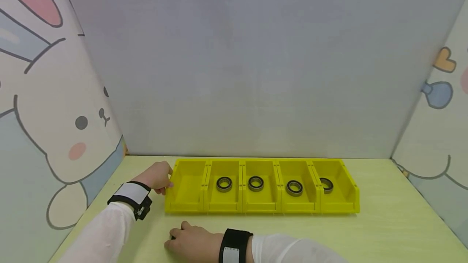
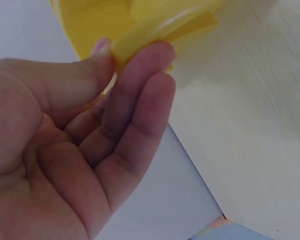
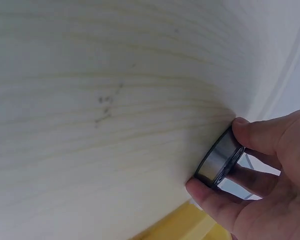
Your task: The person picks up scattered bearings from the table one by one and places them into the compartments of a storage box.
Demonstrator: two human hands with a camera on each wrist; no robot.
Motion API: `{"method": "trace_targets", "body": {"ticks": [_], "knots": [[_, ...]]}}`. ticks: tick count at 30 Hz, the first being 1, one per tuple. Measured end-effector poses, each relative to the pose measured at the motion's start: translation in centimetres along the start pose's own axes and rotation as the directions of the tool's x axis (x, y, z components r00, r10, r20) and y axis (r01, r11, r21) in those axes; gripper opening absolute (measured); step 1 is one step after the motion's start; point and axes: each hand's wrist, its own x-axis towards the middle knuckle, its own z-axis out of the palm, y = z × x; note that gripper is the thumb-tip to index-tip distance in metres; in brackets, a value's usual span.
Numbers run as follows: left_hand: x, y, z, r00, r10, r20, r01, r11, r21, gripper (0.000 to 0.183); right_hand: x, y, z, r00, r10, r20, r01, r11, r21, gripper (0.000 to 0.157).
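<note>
At the left end of a row of yellow bins (image 1: 184, 207), my left hand (image 1: 158, 176) grips the outer side wall. The left wrist view shows thumb and fingers pinching the yellow rim (image 2: 160, 25). My right hand (image 1: 193, 238) is in front of the row, near the left end. Thumb and fingertips hold a ball bearing (image 3: 221, 159) by its outer edge, close over the table. From the head view this bearing is mostly hidden by the hand. Single bearings lie in other bins: one (image 1: 218, 184) second from left, one (image 1: 250, 184) in the middle, others further right.
The bins stand side by side on a pale yellow table (image 1: 387, 214), near the grey back wall (image 1: 241, 72). A bearing (image 1: 330, 185) in the rightmost bin is partly covered by a divider. Printed cartoon panels (image 1: 55, 133) border the table at both sides.
</note>
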Motion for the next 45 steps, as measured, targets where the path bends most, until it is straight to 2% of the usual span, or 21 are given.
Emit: {"method": "trace_targets", "body": {"ticks": [4, 7, 10, 13, 18, 22, 26, 32, 38, 42, 45], "knots": [[-0.1, 0.0, -0.1, 1.0, 0.001, -0.001, -0.001, 1.0, -0.003, 0.045, 0.2, 0.3, -0.1, 1.0, 0.004, -0.011, -0.004, 1.0, -0.014, 0.041], [-0.2, 0.0, -0.1, 1.0, 0.0, -0.004, 0.0, 1.0, -0.009, 0.044, 0.4, 0.6, -0.7, 0.999, -0.003, -0.052, -0.003, 0.993, -0.118, 0.036], [-0.5, 0.1, -0.1, 1.0, 0.005, -0.009, -0.005, 1.0, -0.025, 0.044, 0.4, 0.9, -2.1, 0.996, 0.005, -0.09, -0.03, 0.959, -0.281, 0.038], [-0.7, 0.0, -0.2, 1.0, 0.008, -0.011, -0.008, 0.999, -0.044, 0.043, 0.7, 1.4, -3.5, 0.99, 0.034, -0.135, -0.086, 0.914, -0.396, 0.04], [-0.7, -0.1, -0.5, 1.0, 0.016, -0.009, -0.017, 0.999, -0.05, 0.042, 1.4, 2.8, -4.7, 0.972, 0.087, -0.22, -0.186, 0.855, -0.484, 0.039], [-0.6, -0.2, -0.5, 1.0, 0.02, -0.012, -0.021, 0.999, -0.04, 0.041, 2.1, 4.2, -5.0, 0.957, 0.154, -0.245, -0.253, 0.858, -0.448, 0.044], [-0.6, -0.2, -0.4, 1.0, 0.006, -0.008, -0.006, 0.998, -0.055, 0.042, 2.9, 5.2, -4.4, 0.942, 0.22, -0.254, -0.307, 0.871, -0.383, 0.043], [-0.5, -0.1, -0.3, 1.0, -0.007, -0.011, 0.006, 0.998, -0.07, 0.045, 3.6, 6.0, -3.0, 0.928, 0.238, -0.288, -0.341, 0.854, -0.392, 0.036], [-0.5, 0.0, -0.4, 1.0, -0.014, -0.008, 0.013, 0.997, -0.079, 0.046, 4.5, 6.0, -2.5, 0.917, 0.293, -0.269, -0.38, 0.846, -0.373, 0.032], [-0.6, 0.0, -0.4, 1.0, -0.015, -0.001, 0.015, 0.997, -0.082, 0.046, 5.0, 5.8, -2.5, 0.909, 0.337, -0.247, -0.413, 0.816, -0.405, 0.028], [-0.5, -0.1, -0.3, 1.0, -0.009, -0.006, 0.009, 0.998, -0.07, 0.045, 5.4, 5.6, -2.5, 0.913, 0.339, -0.227, -0.407, 0.791, -0.457, 0.022]]}}
